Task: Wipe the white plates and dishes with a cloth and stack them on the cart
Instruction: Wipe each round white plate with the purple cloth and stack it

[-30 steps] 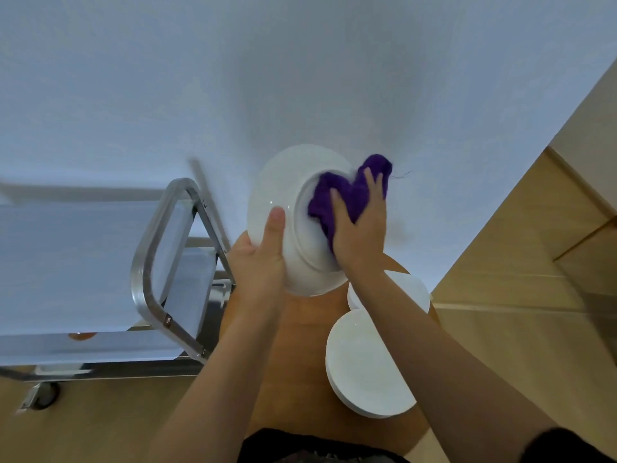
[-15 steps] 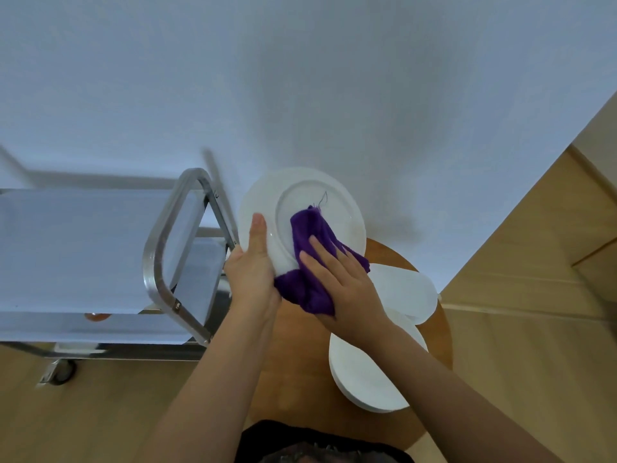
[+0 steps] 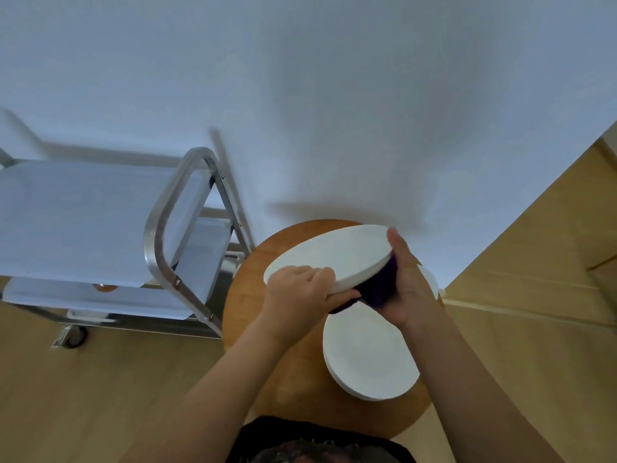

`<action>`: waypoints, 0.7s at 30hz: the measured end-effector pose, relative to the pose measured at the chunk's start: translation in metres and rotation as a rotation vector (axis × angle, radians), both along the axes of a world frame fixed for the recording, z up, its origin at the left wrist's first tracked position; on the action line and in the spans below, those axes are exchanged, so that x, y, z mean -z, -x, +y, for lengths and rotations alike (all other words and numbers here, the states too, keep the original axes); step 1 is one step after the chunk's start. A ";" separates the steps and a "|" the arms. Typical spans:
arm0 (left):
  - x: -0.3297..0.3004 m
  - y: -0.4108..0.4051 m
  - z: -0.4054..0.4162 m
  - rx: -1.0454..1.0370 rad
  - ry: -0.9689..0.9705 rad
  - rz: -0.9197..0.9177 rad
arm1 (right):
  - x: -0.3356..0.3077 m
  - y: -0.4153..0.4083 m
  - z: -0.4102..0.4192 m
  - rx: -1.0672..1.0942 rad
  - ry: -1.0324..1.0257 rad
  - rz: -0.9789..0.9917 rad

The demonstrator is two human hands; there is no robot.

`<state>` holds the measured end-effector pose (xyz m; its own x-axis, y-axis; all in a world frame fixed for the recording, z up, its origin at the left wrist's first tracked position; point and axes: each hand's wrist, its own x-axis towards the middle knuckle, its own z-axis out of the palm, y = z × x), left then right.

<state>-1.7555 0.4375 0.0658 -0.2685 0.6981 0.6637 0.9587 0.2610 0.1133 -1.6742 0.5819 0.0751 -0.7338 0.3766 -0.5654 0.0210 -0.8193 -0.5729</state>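
While both hands (image 3: 302, 290) (image 3: 405, 285) grip plate (image 3: 329, 255), purple cloth (image 3: 380, 287) mostly hidden beneath, rear dish (image 3: 430, 279) partly covered.

So the left hand (image 3: 302, 289) grips the near-left rim of a white plate (image 3: 329, 257), held roughly flat above a round wooden table (image 3: 283, 379), while the right hand (image 3: 405, 285) holds the plate's right edge at 3 o'clock, thumb on top, with a purple cloth (image 3: 379, 289) bunched under the plate. At about 5 o'clock from the held plate a stack of white plates (image 3: 369, 357) sits on the table, and another white dish (image 3: 430, 280) peeks out behind the right hand. The steel cart (image 3: 160, 228) stands off at 9 o'clock, against the white wall (image 3: 334, 95), on a wood floor (image 3: 83, 396).
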 end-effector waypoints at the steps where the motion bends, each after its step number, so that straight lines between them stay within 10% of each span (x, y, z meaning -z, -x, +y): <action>1: 0.005 -0.001 0.000 0.018 -0.021 0.046 | 0.003 -0.001 0.002 0.006 -0.019 -0.053; 6: 0.025 -0.014 -0.011 -0.127 0.024 -0.142 | 0.027 -0.009 -0.003 0.025 -0.065 -0.198; 10: 0.036 -0.003 -0.026 -0.532 -0.179 -1.218 | 0.046 -0.011 -0.006 0.027 -0.076 -0.219; 14: 0.058 0.041 -0.046 -0.451 -0.438 -2.190 | 0.062 -0.004 -0.014 -0.110 -0.116 -0.225; 21: 0.080 0.090 -0.054 -0.538 -0.440 -2.046 | 0.080 0.049 -0.028 0.113 -1.100 -0.546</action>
